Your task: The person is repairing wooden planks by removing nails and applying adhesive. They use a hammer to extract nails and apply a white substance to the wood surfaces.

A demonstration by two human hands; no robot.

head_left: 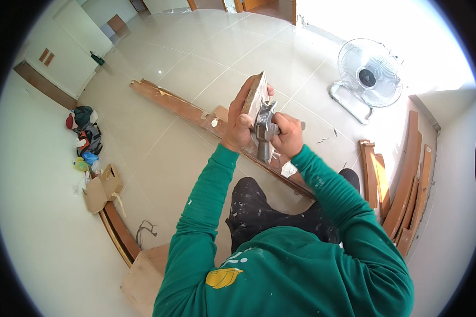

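Observation:
My left hand (239, 131) grips a short piece of wooden board (255, 96), tilted up on edge, with whitish residue on its face. In my right hand (289, 138) is a claw hammer (264, 131), its metal head against or very close to the board's face; whether they touch I cannot tell. The end of its handle sticks out to the right of my fist. Below both hands a long brown wooden plank (166, 100) lies slantwise across the floor, with white patches on it. My right forearm hides part of its near end.
A white-framed fan (367, 77) stands at the right. Wooden trim pieces (405, 177) lie along the right wall, and nails (325, 140) are scattered on the tiles. At left are bags (88, 134), a cardboard box (104, 185) and a wooden panel (145, 277).

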